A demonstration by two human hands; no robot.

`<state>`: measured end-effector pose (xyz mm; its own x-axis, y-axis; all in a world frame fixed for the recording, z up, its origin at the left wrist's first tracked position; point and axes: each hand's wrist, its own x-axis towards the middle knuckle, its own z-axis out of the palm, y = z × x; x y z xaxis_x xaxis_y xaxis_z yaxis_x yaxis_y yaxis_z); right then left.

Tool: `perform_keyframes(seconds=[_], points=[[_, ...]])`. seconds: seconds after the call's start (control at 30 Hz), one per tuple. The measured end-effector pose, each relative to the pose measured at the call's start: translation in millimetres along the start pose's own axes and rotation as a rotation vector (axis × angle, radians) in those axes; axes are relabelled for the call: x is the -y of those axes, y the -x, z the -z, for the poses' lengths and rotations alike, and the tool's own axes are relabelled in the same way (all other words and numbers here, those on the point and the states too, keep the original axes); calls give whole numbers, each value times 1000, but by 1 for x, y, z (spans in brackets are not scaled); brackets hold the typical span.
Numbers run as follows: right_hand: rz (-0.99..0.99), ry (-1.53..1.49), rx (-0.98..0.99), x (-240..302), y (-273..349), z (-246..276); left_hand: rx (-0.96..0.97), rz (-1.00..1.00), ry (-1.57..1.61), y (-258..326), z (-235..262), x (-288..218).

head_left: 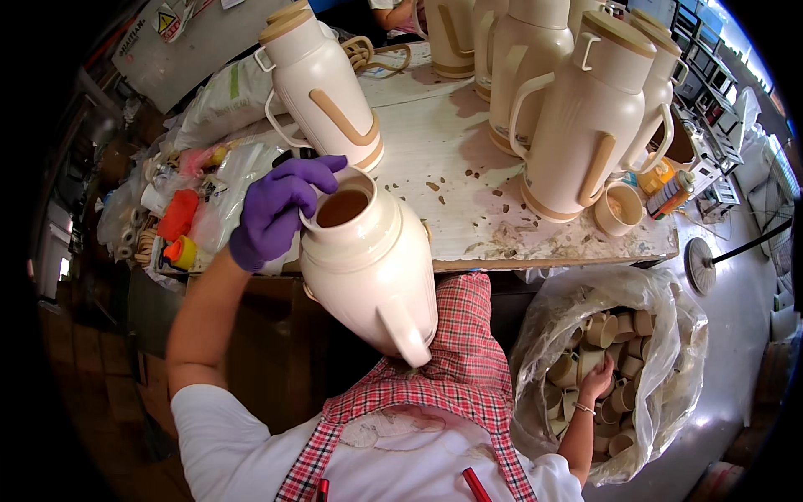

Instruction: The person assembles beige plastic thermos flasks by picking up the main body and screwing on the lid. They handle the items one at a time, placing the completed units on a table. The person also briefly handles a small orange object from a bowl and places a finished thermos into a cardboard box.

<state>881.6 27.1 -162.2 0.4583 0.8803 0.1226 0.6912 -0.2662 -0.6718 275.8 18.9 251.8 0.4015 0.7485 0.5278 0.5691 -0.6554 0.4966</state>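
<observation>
My left hand [284,205], in a purple glove, grips the mouth of a cream vacuum flask body [368,268]. Its thumb and fingers close over the rim. Tilted against the red checked apron [460,335], this flask has no cap, and its neck opening shows brown inside. Down at the right, my bare right hand [597,381] reaches into a clear plastic bag [682,376] full of small beige cups. The fingers close around one beige cup [589,363], partly hidden by the hand.
Capped flasks stand on the worn white table [418,151]: one flask [322,92] at left, several at right. Beside the right group are a beige cup [619,209] and a spray can [672,195]. Plastic bags and an orange-yellow bottle [180,251] crowd the left. Another person's hand [400,17] shows behind.
</observation>
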Motion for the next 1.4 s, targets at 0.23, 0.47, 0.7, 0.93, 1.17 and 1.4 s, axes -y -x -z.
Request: perform_keyframes(seconds=[0.23,0.47,0.7,0.93,1.17,1.4], points=[[-340,-1402,812,238,-36,30,40,361,1341,-35,-67,80],[-717,-1094,1091,254,28,-96,27,351,525,-32,-78,69],[312,-471,589,278,69,-59,39,597,-112,74,-84,-41],[618,-107,754,288,66,-56,-523,712,-550,107,-118,47],[516,-791,674,379,-3,7,-394,1003,732,98,-87,26],[1370,-539,892,512,-16,93,-202,696,683,86,-89,-15]])
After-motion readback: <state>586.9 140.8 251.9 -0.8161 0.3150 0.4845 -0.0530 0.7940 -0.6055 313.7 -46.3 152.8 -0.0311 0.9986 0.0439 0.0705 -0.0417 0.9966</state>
